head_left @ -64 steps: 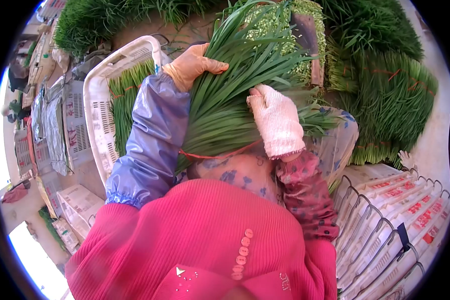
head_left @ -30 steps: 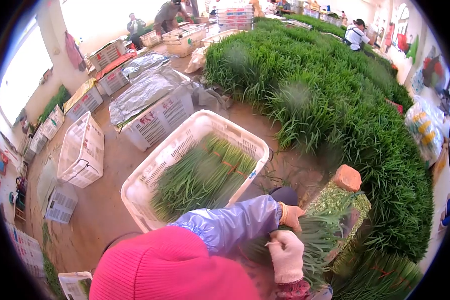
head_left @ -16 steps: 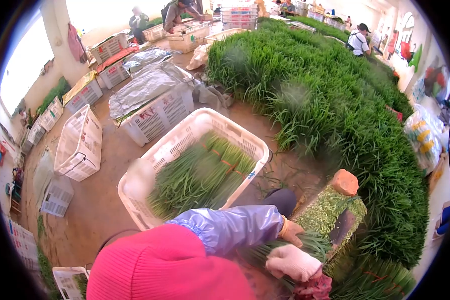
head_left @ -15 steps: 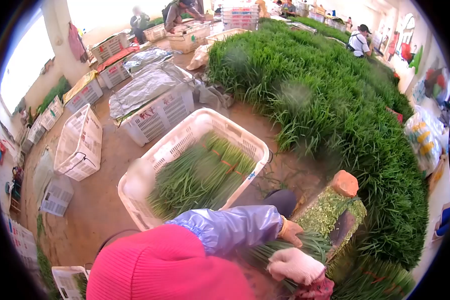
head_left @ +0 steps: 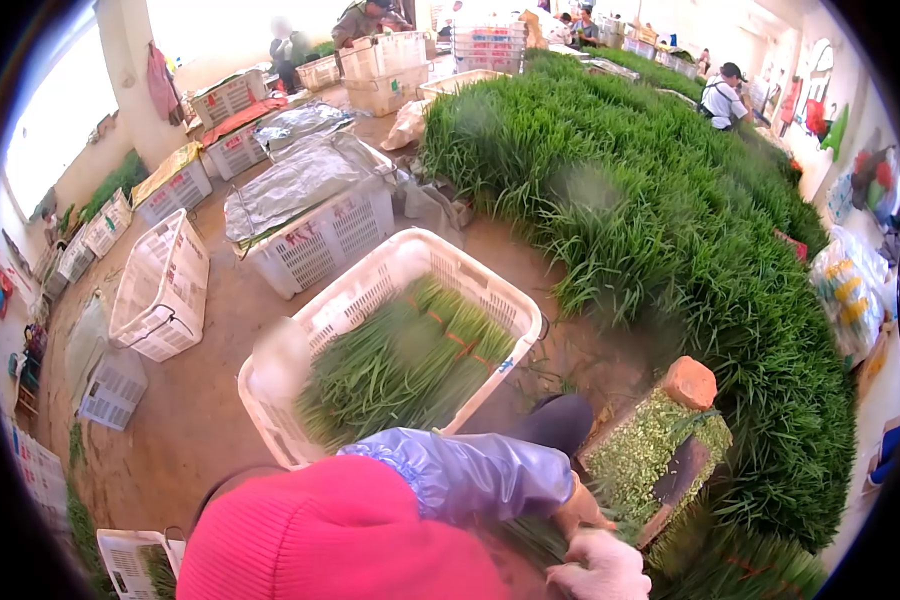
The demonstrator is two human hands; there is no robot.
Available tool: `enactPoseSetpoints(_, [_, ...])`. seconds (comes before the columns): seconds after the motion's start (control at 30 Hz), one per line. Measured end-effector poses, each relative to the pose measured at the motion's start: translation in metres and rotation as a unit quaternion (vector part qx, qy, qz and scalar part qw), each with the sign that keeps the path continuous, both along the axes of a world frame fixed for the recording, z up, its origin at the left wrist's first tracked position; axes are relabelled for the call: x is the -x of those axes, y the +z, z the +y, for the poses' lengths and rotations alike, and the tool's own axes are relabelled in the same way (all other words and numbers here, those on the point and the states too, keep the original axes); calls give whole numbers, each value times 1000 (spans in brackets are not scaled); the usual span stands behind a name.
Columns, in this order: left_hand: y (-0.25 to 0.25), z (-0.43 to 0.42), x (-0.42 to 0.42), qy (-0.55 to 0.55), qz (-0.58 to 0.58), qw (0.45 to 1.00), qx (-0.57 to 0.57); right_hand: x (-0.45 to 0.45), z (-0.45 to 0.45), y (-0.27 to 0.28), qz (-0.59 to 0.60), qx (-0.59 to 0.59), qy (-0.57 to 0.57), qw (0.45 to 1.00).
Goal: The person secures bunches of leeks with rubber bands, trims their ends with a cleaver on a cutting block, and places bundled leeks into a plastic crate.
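My left hand (head_left: 578, 508), gloved in tan below a shiny lilac sleeve, is closed around a bunch of green chives (head_left: 535, 538) low in the view. Right beside it, my right hand (head_left: 602, 568) in a pale glove is closed over the same bunch. Its fingers are turned away, so what they hold is hidden. A knife (head_left: 682, 468) with a dark blade and wooden handle lies just beyond the hands on a board (head_left: 610, 440) strewn with chopped green bits (head_left: 635, 450). An orange-red brick (head_left: 690, 383) sits at the board's far end.
A white crate (head_left: 260, 405) holds banded chive bundles (head_left: 410, 360). A large heap of chives (head_left: 650, 190) fills the right side. More crates (head_left: 160, 285) stand left, one under a silver sheet (head_left: 300, 185). Pink knit fabric (head_left: 340, 540) covers the foreground. Other people (head_left: 722, 95) work behind.
My hands have come together lower in the view. The left moved down, the right down and slightly left beside it. The scene has shifted slightly with the camera.
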State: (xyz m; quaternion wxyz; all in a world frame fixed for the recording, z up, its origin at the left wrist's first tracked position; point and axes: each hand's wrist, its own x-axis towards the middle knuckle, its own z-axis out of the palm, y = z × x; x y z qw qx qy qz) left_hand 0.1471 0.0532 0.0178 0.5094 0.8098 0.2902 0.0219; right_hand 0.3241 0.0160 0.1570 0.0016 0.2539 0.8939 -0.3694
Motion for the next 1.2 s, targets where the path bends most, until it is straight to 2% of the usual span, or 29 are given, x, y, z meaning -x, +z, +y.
enactPoseSetpoints(0.03, [-9, 3, -1, 1, -166, 985, -49, 4, 2, -3, 10, -26, -40, 999])
enactPoseSetpoints(0.07, [-16, 7, 4, 7, -199, 979, -54, 6, 4, -6, 21, -52, -82, 995])
enactPoseSetpoints(0.1, [-23, 15, 11, 27, -188, 981, -38, 13, 2, -15, 32, -176, -64, 982])
enactPoseSetpoints(0.13, [-25, 21, 19, 53, -166, 984, -27, 13, 6, -35, 36, -179, -66, 981])
enactPoseSetpoints(0.17, [-22, 23, 34, 97, -144, 985, -19, 7, 10, -62, 17, -137, -104, 985])
enactPoseSetpoints(0.2, [-6, 19, 46, 163, -64, 984, 16, 1, 15, -82, -2, -94, -140, 986])
enactPoseSetpoints(0.23, [-6, 12, 55, 263, -64, 962, 14, -3, 20, -94, -46, -6, -117, 992])
enactPoseSetpoints(0.27, [12, 10, 67, 289, 4, 957, 5, -2, 19, -101, -43, -6, -116, 992])
enactPoseSetpoints(0.33, [56, 11, 95, 244, 88, 964, 50, -2, 19, -118, -130, 128, -103, 978])
enactPoseSetpoints(0.37, [59, 7, 114, 246, 70, 967, 9, -23, 17, -170, -55, 96, -119, 987])
enactPoseSetpoints(0.43, [61, -19, 170, 253, 52, 966, 17, -30, 17, -200, -59, 97, -99, 989])
enactPoseSetpoints(0.47, [64, -39, 197, 254, 47, 963, 69, -29, 12, -201, -48, 98, -111, 988])
enactPoseSetpoints(0.53, [65, -79, 239, 359, 90, 885, 283, -22, 11, -200, -35, 140, -124, 982])
enactPoseSetpoints(0.57, [32, -112, 261, 384, -77, 845, 364, -24, 8, -201, -29, 183, -140, 973])
enactPoseSetpoints(0.6, [-2, -141, 270, 392, -242, 774, 434, -30, 3, -204, -34, 185, -148, 971])
enactPoseSetpoints(0.67, [-22, -175, 239, 377, -354, 718, 466, -25, 3, -217, 1, 270, -186, 945])
enactPoseSetpoints(0.73, [-24, -188, 215, 476, -258, 748, 382, -31, 1, -238, 77, 383, -230, 892])
enactPoseSetpoints(0.77, [-14, -188, 217, 487, -228, 756, 374, -33, 11, -233, 48, 282, -155, 946])
enactPoseSetpoints(0.8, [13, -180, 215, 515, -222, 726, 399, -34, 19, -228, 20, 174, -79, 981])
enactPoseSetpoints(0.83, [26, -172, 218, 493, -247, 736, 394, -43, 14, -265, 105, 219, -134, 961])
enactPoseSetpoints(0.87, [38, -166, 220, 468, -269, 745, 392, -37, 17, -248, 124, 210, -137, 960])
enactPoseSetpoints(0.9, [68, -157, 220, 471, -231, 782, 336, -30, 20, -233, 143, 276, -151, 939])
enactPoseSetpoints(0.93, [62, -142, 239, 452, -177, 836, 256, -24, 22, -219, 160, 339, -166, 912])
enactPoseSetpoints(1.0, [120, -128, 239, 378, -315, 855, 162, -3, 18, -173, 182, 362, -202, 892])
enactPoseSetpoints(1.07, [161, -127, 232, 423, -433, 787, 121, 20, 16, -133, 211, 330, -237, 889])
enactPoseSetpoints(1.1, [128, -121, 244, 339, -571, 742, 92, 30, 13, -118, 223, 307, -251, 890])
enactPoseSetpoints(1.13, [103, -119, 236, 338, -573, 741, 91, 39, 6, -109, 232, 278, -261, 895])
enactPoseSetpoints(1.2, [58, -115, 209, 486, -549, 679, 29, 50, -4, -106, 247, 226, -276, 901])
